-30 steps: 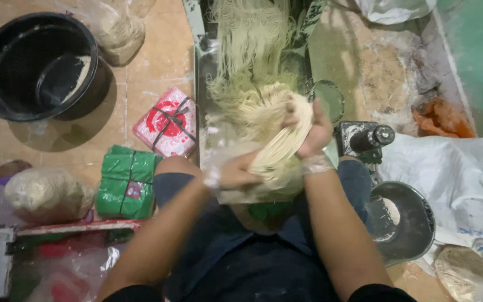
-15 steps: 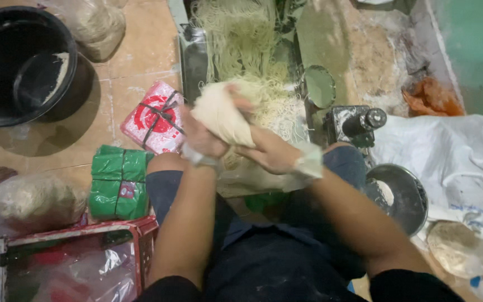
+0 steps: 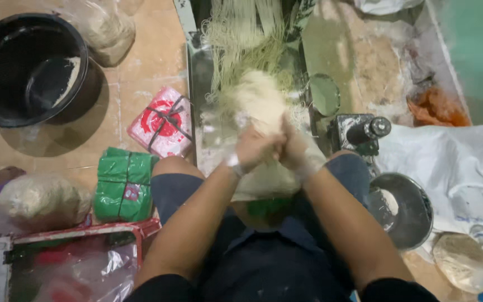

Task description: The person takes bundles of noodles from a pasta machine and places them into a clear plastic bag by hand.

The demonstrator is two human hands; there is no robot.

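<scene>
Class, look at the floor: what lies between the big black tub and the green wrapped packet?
In the head view, a pink-and-red tied packet lies between the black tub and the green packet, toward the right; otherwise tan floor.

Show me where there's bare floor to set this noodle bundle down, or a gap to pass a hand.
Bare tan floor lies between the round black plastic tub, the pink wrapped packet and the green wrapped block. It is crowded ahead: both hands meet on the pale noodle bundle over the metal tray. The right side is packed with the steel bowl and white sack.
</scene>
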